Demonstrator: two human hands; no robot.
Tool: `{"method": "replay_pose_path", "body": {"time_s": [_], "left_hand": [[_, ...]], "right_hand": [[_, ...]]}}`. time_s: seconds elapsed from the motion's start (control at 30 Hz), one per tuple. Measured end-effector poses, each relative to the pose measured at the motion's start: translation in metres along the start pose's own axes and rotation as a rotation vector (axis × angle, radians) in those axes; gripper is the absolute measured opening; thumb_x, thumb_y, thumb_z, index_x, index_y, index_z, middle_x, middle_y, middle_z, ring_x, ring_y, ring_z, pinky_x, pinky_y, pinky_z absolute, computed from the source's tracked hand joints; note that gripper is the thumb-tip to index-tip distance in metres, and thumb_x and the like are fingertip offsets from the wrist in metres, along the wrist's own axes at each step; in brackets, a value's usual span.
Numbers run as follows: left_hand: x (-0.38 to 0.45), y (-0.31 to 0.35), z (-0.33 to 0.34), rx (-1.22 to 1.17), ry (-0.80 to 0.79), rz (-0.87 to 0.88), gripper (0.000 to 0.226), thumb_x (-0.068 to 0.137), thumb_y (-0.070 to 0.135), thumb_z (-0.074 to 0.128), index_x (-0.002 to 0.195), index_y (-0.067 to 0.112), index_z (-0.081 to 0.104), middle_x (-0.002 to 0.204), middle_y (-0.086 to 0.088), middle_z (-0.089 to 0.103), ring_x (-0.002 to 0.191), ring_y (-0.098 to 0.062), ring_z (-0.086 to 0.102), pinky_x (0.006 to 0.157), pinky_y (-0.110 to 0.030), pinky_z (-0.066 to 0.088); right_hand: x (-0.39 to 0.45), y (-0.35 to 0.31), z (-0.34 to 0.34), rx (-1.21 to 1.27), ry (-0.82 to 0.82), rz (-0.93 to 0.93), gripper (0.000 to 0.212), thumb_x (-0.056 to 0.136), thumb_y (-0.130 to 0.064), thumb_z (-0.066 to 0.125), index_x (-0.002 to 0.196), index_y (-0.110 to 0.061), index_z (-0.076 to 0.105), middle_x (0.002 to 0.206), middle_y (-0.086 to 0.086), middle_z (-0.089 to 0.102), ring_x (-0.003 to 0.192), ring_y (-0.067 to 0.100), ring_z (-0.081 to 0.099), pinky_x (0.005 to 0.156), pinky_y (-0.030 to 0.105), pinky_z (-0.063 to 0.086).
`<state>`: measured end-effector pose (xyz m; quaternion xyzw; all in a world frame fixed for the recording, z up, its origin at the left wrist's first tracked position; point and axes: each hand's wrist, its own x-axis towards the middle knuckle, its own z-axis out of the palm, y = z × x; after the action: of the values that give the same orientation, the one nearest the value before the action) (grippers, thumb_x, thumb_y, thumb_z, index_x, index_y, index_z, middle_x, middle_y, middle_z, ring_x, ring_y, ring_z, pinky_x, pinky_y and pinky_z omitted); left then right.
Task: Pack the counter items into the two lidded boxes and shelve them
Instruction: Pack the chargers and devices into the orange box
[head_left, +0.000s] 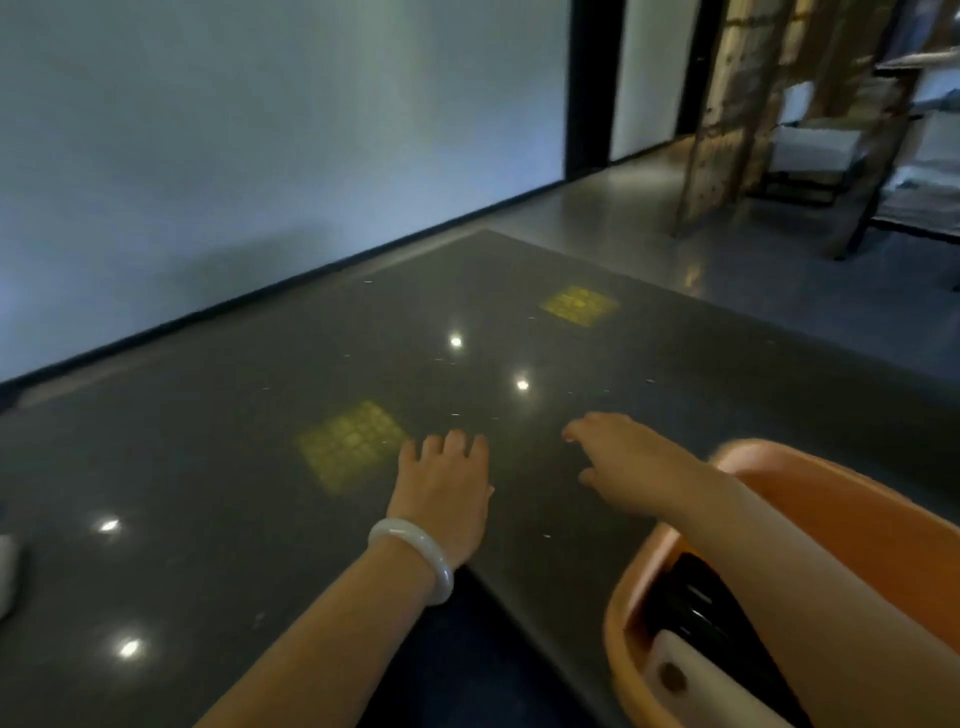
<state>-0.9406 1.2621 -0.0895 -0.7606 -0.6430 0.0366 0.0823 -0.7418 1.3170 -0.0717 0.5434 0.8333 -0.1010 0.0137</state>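
My left hand (447, 488), with a pale bangle on the wrist, hovers over the dark polished counter (218, 519) with fingers loosely curled and nothing in it. My right hand (623, 462) reaches forward beside it, fingers relaxed and pointing left, also holding nothing. Under my right forearm at the lower right sits an orange tub (810, 478) without a lid on it. Inside it lie a black item (691, 608) and a white item (691, 680). No lidded box shows in view.
The counter reflects ceiling lights and two yellow patches. A white object (6, 577) shows at the left edge. A pale wall runs behind the counter. At the far right stand wooden posts and dark shelving (904, 156) holding pale folded things.
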Motion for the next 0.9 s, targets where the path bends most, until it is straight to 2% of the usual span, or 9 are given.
{"method": "replay_pose_path", "body": {"time_s": [0.1, 0.2, 0.33, 0.5, 0.6, 0.7, 0.8, 0.9], "left_hand": [[-0.025, -0.045, 0.006, 0.051, -0.079, -0.161, 0.049, 0.097, 0.042, 0.043, 0.138, 0.015, 0.034, 0.133, -0.008, 0.044, 0.121, -0.031, 0.044, 0.105, -0.049, 0.033], [-0.053, -0.085, 0.013, 0.045, -0.16, -0.305, 0.051, 0.097, 0.039, 0.046, 0.141, 0.017, 0.035, 0.138, -0.009, 0.041, 0.127, -0.032, 0.04, 0.111, -0.054, 0.025], [-0.094, -0.136, 0.025, 0.04, -0.203, -0.445, 0.051, 0.096, 0.036, 0.048, 0.141, 0.018, 0.036, 0.141, -0.01, 0.038, 0.129, -0.033, 0.037, 0.113, -0.058, 0.019], [-0.135, -0.21, 0.04, -0.014, -0.221, -0.593, 0.052, 0.094, 0.034, 0.054, 0.141, 0.017, 0.037, 0.146, -0.012, 0.034, 0.133, -0.034, 0.033, 0.114, -0.058, 0.018], [-0.16, -0.258, 0.049, -0.06, -0.217, -0.686, 0.058, 0.091, 0.04, 0.058, 0.141, 0.018, 0.037, 0.146, -0.012, 0.035, 0.134, -0.035, 0.034, 0.112, -0.058, 0.02], [-0.19, -0.305, 0.063, -0.07, -0.215, -0.784, 0.05, 0.091, 0.04, 0.058, 0.135, 0.019, 0.043, 0.141, -0.011, 0.04, 0.129, -0.034, 0.038, 0.11, -0.057, 0.026], [-0.22, -0.346, 0.079, -0.124, -0.212, -0.876, 0.048, 0.092, 0.037, 0.057, 0.135, 0.02, 0.043, 0.141, -0.009, 0.041, 0.13, -0.031, 0.039, 0.11, -0.052, 0.028], [-0.248, -0.378, 0.095, -0.178, -0.223, -0.966, 0.049, 0.092, 0.037, 0.056, 0.136, 0.022, 0.042, 0.14, -0.007, 0.041, 0.129, -0.029, 0.039, 0.11, -0.05, 0.03]], "right_hand": [[0.031, -0.05, 0.008, -0.074, -0.052, -0.128, 0.04, 0.091, -0.018, 0.056, 0.129, -0.014, 0.048, 0.131, 0.008, 0.049, 0.121, 0.029, 0.047, 0.1, 0.041, 0.041], [0.055, -0.102, 0.017, -0.095, -0.105, -0.255, 0.04, 0.091, -0.016, 0.052, 0.13, -0.016, 0.046, 0.131, 0.007, 0.047, 0.119, 0.028, 0.046, 0.099, 0.039, 0.04], [0.08, -0.173, 0.026, -0.124, -0.154, -0.406, 0.042, 0.091, -0.021, 0.052, 0.132, -0.016, 0.044, 0.133, 0.007, 0.046, 0.122, 0.029, 0.044, 0.101, 0.04, 0.038], [0.111, -0.267, 0.031, -0.166, -0.186, -0.512, 0.045, 0.091, -0.022, 0.055, 0.134, -0.015, 0.045, 0.137, 0.01, 0.045, 0.126, 0.03, 0.044, 0.104, 0.04, 0.038], [0.132, -0.325, 0.038, -0.177, -0.215, -0.565, 0.045, 0.09, -0.022, 0.058, 0.133, -0.017, 0.047, 0.135, 0.01, 0.049, 0.122, 0.028, 0.049, 0.1, 0.037, 0.042], [0.153, -0.385, 0.05, -0.147, -0.257, -0.61, 0.044, 0.091, -0.023, 0.059, 0.133, -0.02, 0.047, 0.134, 0.006, 0.048, 0.118, 0.025, 0.05, 0.097, 0.036, 0.044], [0.169, -0.441, 0.069, -0.152, -0.267, -0.673, 0.048, 0.092, -0.03, 0.059, 0.136, -0.022, 0.044, 0.136, 0.004, 0.047, 0.121, 0.024, 0.049, 0.097, 0.035, 0.042], [0.179, -0.494, 0.093, -0.134, -0.311, -0.714, 0.05, 0.091, -0.037, 0.059, 0.137, -0.023, 0.044, 0.134, 0.003, 0.051, 0.117, 0.021, 0.052, 0.09, 0.031, 0.043]]}}
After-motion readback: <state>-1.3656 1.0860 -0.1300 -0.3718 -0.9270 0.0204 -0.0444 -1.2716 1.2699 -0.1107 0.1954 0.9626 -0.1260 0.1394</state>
